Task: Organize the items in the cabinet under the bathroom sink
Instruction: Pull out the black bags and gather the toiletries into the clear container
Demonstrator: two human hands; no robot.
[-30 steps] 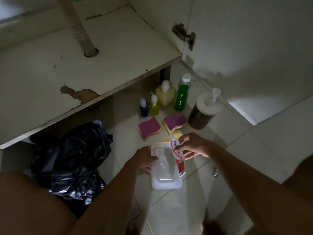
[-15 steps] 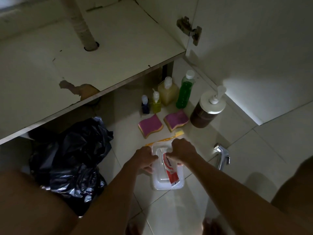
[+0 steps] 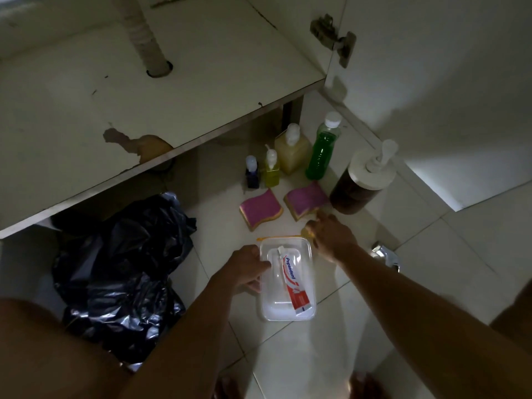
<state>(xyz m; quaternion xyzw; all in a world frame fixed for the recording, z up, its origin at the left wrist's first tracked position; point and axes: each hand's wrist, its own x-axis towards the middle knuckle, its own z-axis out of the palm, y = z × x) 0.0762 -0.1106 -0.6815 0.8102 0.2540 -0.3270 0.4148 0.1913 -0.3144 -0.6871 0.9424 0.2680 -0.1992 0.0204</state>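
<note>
A clear plastic container (image 3: 275, 308) lies on the tiled floor with a red and white toothpaste tube (image 3: 293, 286) inside it. My left hand (image 3: 244, 266) grips the container's left rim. A yellow toothbrush (image 3: 276, 238) lies just behind the container. My right hand (image 3: 334, 234) reaches past the container's far right corner, and its fingers curl over the toothbrush's right end. Two purple sponges (image 3: 260, 210) (image 3: 305, 198) lie beyond that. Behind them stand a small blue bottle (image 3: 252, 175), a small yellow bottle (image 3: 271, 171), a larger yellow bottle (image 3: 292, 151), a green bottle (image 3: 322, 152) and a brown pump jar (image 3: 357, 185).
The stained cabinet floor (image 3: 172, 96) with a drain pipe (image 3: 146, 38) through it sits above and to the left. Its open door (image 3: 431, 67) stands at the right. A crumpled black plastic bag (image 3: 123, 266) lies on the floor at the left. A chrome fitting (image 3: 385, 254) lies right of my right arm.
My right hand let go of the toothpaste tube, which now lies in the container, and moved back and right onto the toothbrush's end. My left hand stayed on the container.
</note>
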